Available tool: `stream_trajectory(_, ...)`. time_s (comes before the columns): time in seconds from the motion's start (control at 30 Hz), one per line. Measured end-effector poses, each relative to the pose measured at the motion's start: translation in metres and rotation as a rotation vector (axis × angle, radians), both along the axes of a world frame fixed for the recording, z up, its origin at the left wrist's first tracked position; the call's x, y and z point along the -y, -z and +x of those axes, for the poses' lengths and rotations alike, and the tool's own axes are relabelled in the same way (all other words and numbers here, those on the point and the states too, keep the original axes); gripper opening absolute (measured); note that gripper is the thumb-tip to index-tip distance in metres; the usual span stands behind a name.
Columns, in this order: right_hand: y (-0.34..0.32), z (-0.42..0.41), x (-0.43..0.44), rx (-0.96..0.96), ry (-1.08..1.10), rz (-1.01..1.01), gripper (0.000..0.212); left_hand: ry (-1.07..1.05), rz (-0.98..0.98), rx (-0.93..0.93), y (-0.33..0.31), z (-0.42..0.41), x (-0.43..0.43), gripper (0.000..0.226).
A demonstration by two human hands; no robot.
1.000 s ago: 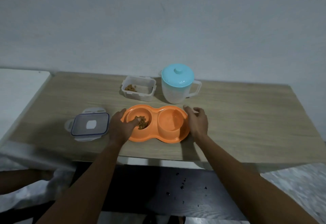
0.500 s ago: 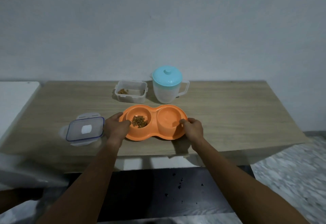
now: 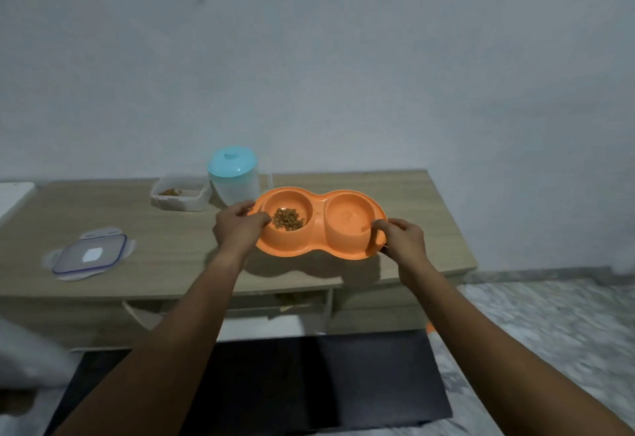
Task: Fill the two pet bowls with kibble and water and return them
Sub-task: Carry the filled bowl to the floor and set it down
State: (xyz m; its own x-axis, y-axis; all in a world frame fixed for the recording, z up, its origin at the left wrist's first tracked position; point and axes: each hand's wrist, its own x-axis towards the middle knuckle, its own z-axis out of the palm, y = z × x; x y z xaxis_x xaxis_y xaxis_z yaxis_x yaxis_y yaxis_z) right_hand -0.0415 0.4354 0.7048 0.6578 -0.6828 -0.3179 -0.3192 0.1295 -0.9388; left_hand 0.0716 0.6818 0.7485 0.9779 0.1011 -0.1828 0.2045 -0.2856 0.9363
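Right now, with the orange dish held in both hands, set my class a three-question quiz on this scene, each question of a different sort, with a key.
1. True or false: kibble lies in the left bowl of the dish.
2. What grips the dish's ends? A) left hand only B) right hand only C) both hands
3. Fill in: the jug has a blue ____.

Key: 1 true; 2 C; 3 lid.
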Motion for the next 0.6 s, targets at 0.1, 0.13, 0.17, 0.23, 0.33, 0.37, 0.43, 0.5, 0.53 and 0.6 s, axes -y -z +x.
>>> stream_trajectory(0.1, -0.018, -0.048, 0.068, 0.021, -0.017, -0.027, 0.035, 0.018, -0.034, 0.013, -0.010, -0.040, 0.065, 0.049)
stream_trajectory(0.13, -0.023, -0.062, 0.088, 0.026, -0.018, -0.042, 0.034, 0.031, -0.048, 0.013, -0.011, -0.051, 0.084, 0.049)
stream_trajectory(0.17, -0.029, -0.080, 0.114, 0.029, -0.010, -0.057, 0.034, 0.048, -0.058, 0.010, -0.013, -0.065, 0.110, 0.048)
stream_trajectory(0.23, -0.037, -0.110, 0.158, 0.024, 0.011, -0.084, 0.035, 0.081, -0.072, 0.009, -0.013, -0.090, 0.154, 0.047)
stream_trajectory(0.33, -0.043, -0.152, 0.223, 0.005, 0.058, -0.116, 0.036, 0.142, -0.083, -0.006, -0.012, -0.123, 0.220, 0.044)
stream_trajectory(0.37, -0.042, -0.163, 0.241, -0.009, 0.073, -0.124, 0.037, 0.156, -0.087, -0.013, -0.012, -0.131, 0.240, 0.044)
stream_trajectory(0.43, -0.041, -0.184, 0.278, -0.026, 0.104, -0.138, 0.037, 0.195, -0.086, -0.023, -0.009, -0.144, 0.281, 0.045)
stream_trajectory(0.5, -0.037, -0.200, 0.313, -0.040, 0.143, -0.148, 0.035, 0.233, -0.067, -0.020, -0.006, -0.154, 0.321, 0.042)
stream_trajectory(0.53, -0.035, -0.207, 0.330, -0.050, 0.163, -0.153, 0.036, 0.257, -0.058, -0.022, -0.004, -0.158, 0.341, 0.041)
stream_trajectory(0.6, -0.030, -0.218, 0.366, -0.061, 0.202, -0.161, 0.040, 0.299, -0.043, -0.025, 0.002, -0.163, 0.385, 0.040)
